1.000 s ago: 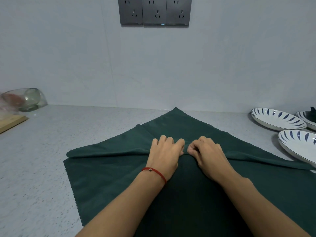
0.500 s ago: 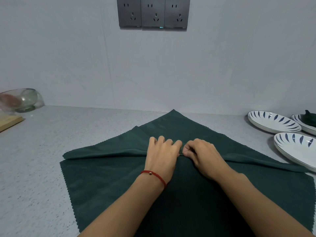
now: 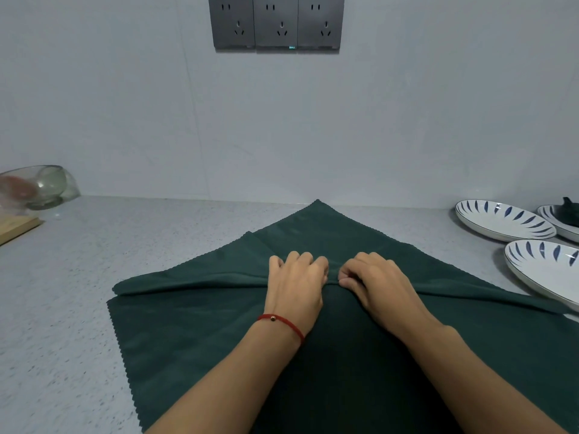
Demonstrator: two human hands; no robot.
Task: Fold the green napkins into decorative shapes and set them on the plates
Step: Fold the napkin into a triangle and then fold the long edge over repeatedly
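Left hand [image 3: 296, 285] and right hand [image 3: 372, 278] — knuckles nearly touching — pinch the napkin [image 3: 194, 324] at mid-fold | crease runs left-right | plates [image 3: 501, 222] right of napkin

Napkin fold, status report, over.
Left hand and right hand pinch the fold ridge mid green napkin. Napkin flat on counter, unfinished. Near plate empty; nothing obstructing.

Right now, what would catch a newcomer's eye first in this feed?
The big green napkin spread like a diamond across the middle of the grey counter, with the left hand and right hand pinching a fold side by side at its centre. Next, the blue-leaf white plates at the right edge, the far one already holding something dark green.
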